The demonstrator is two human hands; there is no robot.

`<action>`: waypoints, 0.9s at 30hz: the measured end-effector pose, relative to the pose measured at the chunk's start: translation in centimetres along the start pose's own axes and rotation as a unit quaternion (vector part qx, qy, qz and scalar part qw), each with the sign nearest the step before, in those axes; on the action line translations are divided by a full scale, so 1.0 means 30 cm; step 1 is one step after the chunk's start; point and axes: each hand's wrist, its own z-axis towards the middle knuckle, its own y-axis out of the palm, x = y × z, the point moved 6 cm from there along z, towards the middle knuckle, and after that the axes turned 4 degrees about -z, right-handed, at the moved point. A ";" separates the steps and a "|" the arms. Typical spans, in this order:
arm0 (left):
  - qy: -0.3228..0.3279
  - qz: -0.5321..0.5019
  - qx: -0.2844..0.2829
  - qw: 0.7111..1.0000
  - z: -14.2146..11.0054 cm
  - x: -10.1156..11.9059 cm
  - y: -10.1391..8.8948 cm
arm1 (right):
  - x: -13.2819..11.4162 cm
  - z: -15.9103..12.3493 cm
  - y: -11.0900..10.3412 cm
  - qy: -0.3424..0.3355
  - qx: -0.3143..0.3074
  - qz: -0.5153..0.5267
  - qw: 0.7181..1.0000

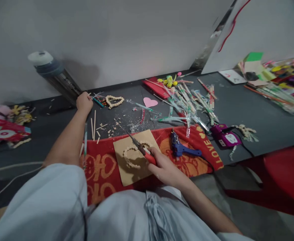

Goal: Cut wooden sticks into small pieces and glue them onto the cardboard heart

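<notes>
My right hand (164, 167) is closed round a red-handled tool with long, narrow dark jaws (137, 143); whether it is pliers or scissors I cannot tell. Below its jaws, an incomplete outline of small pale pieces (129, 159) lies on a square tan board (125, 177). The board rests on a red and orange towel (101, 164). My left hand (84, 103) is reached out to the back of the table, fingers closed beside a tall dark bottle (64, 82). What it pinches is too small to make out. Right of it lies a heart-shaped frame of pale pieces (114, 101).
A blue glue gun (180, 147) lies on the towel, its cord running right. Thin sticks (94, 124) and cut bits are scattered before my left hand. Wrapped sticks (187, 100), a pink paper heart (150, 102) and a purple box (224, 135) lie right. A red chair (285, 174) stands beside the table.
</notes>
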 end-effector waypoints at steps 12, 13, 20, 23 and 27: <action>0.049 0.124 0.004 0.991 0.104 0.000 0.057 | 0.019 0.068 -0.029 0.003 -0.008 0.050 0.999; 0.060 0.120 -0.001 0.991 0.104 0.004 0.056 | 0.020 0.071 -0.028 0.005 -0.011 0.053 0.999; 0.068 0.093 -0.021 0.993 0.113 0.014 0.043 | 0.024 0.073 -0.023 0.006 -0.006 0.056 0.998; 0.066 0.091 -0.019 0.993 0.105 0.020 0.040 | 0.029 0.071 -0.019 0.007 -0.006 0.050 0.999; 0.072 0.089 -0.006 0.993 0.064 0.048 0.027 | 0.029 0.069 -0.017 0.006 -0.005 0.041 0.999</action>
